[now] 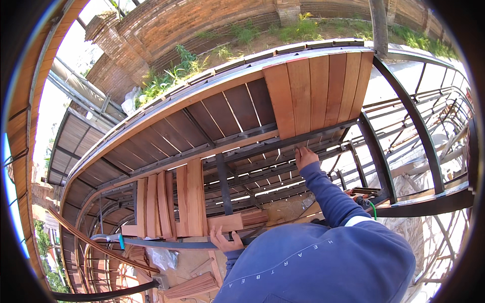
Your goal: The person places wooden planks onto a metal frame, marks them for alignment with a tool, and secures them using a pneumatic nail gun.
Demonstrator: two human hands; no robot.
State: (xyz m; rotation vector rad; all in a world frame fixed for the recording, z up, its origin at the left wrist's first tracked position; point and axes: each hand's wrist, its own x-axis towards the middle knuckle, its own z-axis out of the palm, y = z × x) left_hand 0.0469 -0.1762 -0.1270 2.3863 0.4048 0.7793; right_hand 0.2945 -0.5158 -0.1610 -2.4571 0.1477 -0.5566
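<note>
My right hand (pixel 306 157) is raised below a panel of reddish wooden planks (pixel 318 93) on a dark steel frame (pixel 376 156). Its fingers are curled; what they hold, if anything, is unclear. My left hand (pixel 225 240) rests with fingers apart on the edge near a short horizontal board (pixel 225 222) and a grey metal bar (pixel 177 244). Loose upright planks (pixel 194 197) stand just up and left of it. Beside my right forearm, partly hidden, is a tool (pixel 362 198) with a green hose.
A curved roof of dark slats (pixel 217 116) spans the upper middle, with a brick wall (pixel 166 28) and weeds behind. Curved steel ribs (pixel 419 126) and scaffold poles lie to the right. Below left are stacked boards (pixel 189 287), a plastic bag (pixel 162 258) and a curved rail (pixel 101 242).
</note>
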